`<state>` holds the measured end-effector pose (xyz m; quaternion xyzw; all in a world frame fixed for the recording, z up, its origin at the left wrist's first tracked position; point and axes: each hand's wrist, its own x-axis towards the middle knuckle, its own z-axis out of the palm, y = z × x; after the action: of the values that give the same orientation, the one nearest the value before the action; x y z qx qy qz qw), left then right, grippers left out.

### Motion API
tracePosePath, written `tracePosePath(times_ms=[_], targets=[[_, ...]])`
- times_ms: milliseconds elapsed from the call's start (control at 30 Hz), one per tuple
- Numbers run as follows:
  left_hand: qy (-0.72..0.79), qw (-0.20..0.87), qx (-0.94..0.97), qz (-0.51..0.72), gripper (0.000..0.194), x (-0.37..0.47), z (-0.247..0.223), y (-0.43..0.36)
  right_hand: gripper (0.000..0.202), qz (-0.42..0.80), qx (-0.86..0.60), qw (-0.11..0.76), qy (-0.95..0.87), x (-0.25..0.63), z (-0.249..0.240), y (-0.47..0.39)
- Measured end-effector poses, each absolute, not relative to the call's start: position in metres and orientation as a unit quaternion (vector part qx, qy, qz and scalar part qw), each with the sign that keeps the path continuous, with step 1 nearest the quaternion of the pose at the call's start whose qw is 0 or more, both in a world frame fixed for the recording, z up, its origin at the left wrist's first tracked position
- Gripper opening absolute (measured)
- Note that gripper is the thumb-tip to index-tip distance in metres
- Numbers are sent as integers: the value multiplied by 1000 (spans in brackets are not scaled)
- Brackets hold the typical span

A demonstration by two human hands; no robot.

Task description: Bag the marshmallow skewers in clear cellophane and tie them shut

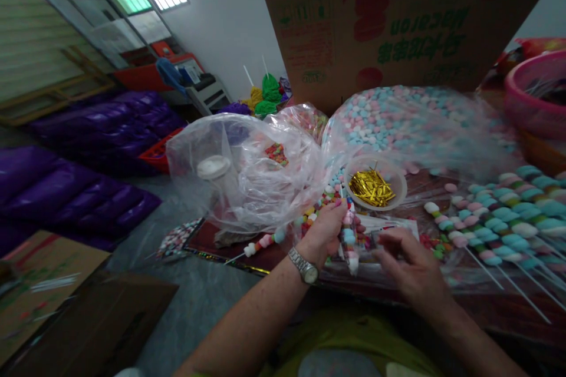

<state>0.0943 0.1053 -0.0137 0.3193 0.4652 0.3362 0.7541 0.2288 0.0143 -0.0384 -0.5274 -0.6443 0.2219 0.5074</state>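
My left hand (325,227), with a watch on the wrist, is closed around the stick end of a wrapped candy skewer (349,241). The skewer hangs down from it, its white tip towards me. Just right of the skewer is my right hand (400,253), its fingers bent and slightly blurred; whether anything small is between them is hidden. Beyond the hands stands a round tub (400,188) of gold twist ties (372,187). Finished-looking skewers of pastel marshmallows (508,218) lie in a pile at the right. One unwrapped skewer (265,241) lies at the left.
A clear plastic bag (265,188) spreads over the table's left part. Behind the tub lies a big bag of pastel marshmallows (389,118), with a tall cardboard box (327,29) behind it. A pink basin (526,91) stands at the far right. Purple bags (106,129) are at the left.
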Motion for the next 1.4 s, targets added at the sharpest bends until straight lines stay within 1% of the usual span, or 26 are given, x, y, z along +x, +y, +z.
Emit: tracePosePath(times_ms=[133, 267, 367, 500, 600, 733, 900, 967, 1133, 1233, 1267, 1333, 1367, 1400], targets=[[467, 760, 282, 352, 29, 94, -10, 106, 27, 142, -430, 427, -783, 221, -55, 4], [463, 772, 257, 352, 29, 96, -10, 100, 16, 114, -391, 397, -822, 215, -67, 6], [460, 777, 245, 353, 27, 97, -11, 95, 12, 119, -387, 394, -825, 211, -69, 7], [460, 778, 234, 359, 23, 98, -13, 89, 13, 54, -392, 395, -829, 205, -74, 3], [461, 779, 228, 357, 24, 98, -15, 86, 18, 17, -398, 403, -824, 202, -82, 0], [450, 777, 242, 367, 26, 96, -18, 80, 24, 19, -406, 405, -819, 203, -89, -2], [447, 778, 260, 357, 29, 94, -23, 74, 23, 45, -395, 387, -832, 203, -93, -5], [453, 777, 255, 354, 28, 95, -26, 72, 24, 22, -391, 386, -835, 200, -94, -6], [472, 771, 256, 343, 31, 99, -31, 69, 18, -29, -413, 393, -821, 193, -95, -8], [469, 768, 275, 338, 32, 99, -33, 70, 20, -14, -421, 398, -815, 193, -92, -9], [468, 768, 283, 335, 33, 97, -33, 72, 20, 2, -426, 405, -809, 194, -89, -10], [465, 763, 301, 333, 33, 92, -30, 78, 14, 61, -436, 409, -800, 200, -80, -11], [464, 759, 313, 333, 32, 89, -29, 81, 16, 98, -439, 406, -796, 204, -73, -10], [462, 753, 328, 334, 31, 86, -26, 84, 25, 138, -447, 403, -786, 209, -67, -8]])
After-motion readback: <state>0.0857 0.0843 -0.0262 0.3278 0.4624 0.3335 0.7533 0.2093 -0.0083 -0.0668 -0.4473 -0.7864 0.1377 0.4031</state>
